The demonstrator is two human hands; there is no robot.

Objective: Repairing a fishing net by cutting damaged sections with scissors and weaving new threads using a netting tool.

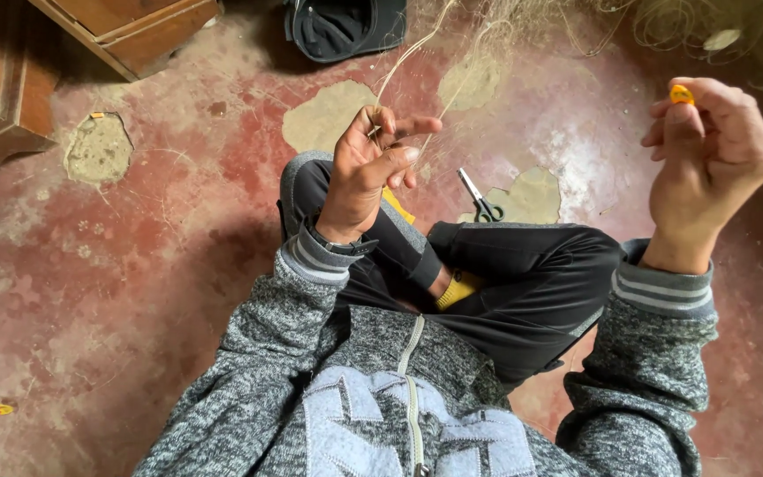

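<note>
I keep my left hand point(368, 168) pinching the net point(452, 53) strands taut while my right hand point(708, 159) grips the orange needle point(682, 94).

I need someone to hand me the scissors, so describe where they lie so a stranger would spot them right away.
Start from the seated person's crossed legs in black trousers on the worn red floor. Just beyond the knees, between the raised left hand and right hand, the scissors lie beside a bare tan patch. They are the only metal thing there: small, blades closed, dark grey handles.
</note>
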